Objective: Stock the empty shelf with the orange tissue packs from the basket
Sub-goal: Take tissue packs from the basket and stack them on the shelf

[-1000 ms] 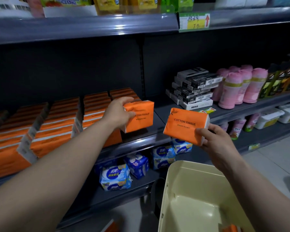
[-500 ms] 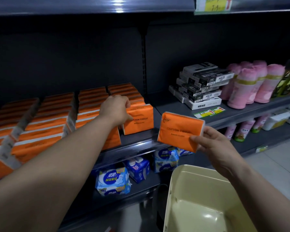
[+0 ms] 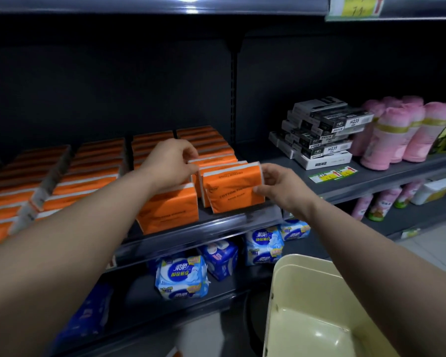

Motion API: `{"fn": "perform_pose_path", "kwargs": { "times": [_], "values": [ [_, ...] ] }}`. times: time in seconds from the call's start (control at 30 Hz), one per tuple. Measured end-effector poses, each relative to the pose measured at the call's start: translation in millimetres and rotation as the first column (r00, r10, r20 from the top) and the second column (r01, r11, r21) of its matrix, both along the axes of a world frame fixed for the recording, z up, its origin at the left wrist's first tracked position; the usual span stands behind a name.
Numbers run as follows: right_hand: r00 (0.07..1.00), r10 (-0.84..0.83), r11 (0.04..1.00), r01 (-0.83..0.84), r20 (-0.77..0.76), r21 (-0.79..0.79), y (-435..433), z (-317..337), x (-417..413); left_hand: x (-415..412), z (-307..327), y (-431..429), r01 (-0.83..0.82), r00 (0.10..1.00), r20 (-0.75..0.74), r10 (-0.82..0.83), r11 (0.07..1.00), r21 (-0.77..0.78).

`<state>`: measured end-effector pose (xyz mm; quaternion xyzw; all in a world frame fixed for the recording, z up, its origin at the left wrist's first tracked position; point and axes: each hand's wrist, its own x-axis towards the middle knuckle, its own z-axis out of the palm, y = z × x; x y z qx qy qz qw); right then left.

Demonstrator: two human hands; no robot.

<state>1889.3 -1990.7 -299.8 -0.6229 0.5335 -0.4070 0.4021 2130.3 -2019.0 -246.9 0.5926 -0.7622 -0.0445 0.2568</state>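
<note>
My right hand has moved the orange tissue pack from above the basket onto the shelf. Its fingers are clamped on the pack's right end. The pack stands at the front of the rightmost row. Just left of these fingers, my left hand pinches the top of the pack behind, steadying the row. Judgement: this placement is nearly complete and only the release remains.

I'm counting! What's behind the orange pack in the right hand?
More orange packs stand in a row behind the held pack; the left hand pinches one. Their fronts are hidden.
</note>
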Motion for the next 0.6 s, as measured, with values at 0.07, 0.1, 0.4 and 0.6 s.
{"fn": "perform_pose_path", "kwargs": {
  "times": [0.07, 0.1, 0.4, 0.6],
  "values": [
    [0.998, -0.044, 0.999, 0.042, -0.051, -0.033, -6, -3, 9, 6, -3, 6, -0.026, 1.0, 0.005, 0.026, 0.999, -0.024],
    [0.995, -0.07, 0.997, 0.067, -0.075, -0.047, -8, -5, 12, 8, -5, 8, -0.04, 0.999, 0.019, 0.041, 0.999, -0.029],
    [0.962, -0.035, 0.998, 0.018, -0.27, -0.065, -1, -11, 19, -2, -5, 3, -0.096, 0.992, 0.09, 0.086, 0.987, 0.125],
    [0.987, 0.066, 0.998, -0.068, -0.149, -0.004, -2, -3, 19, -3, -7, -2, -0.11, 0.994, 0.025, 0.108, 0.978, 0.178]
  ]
}}
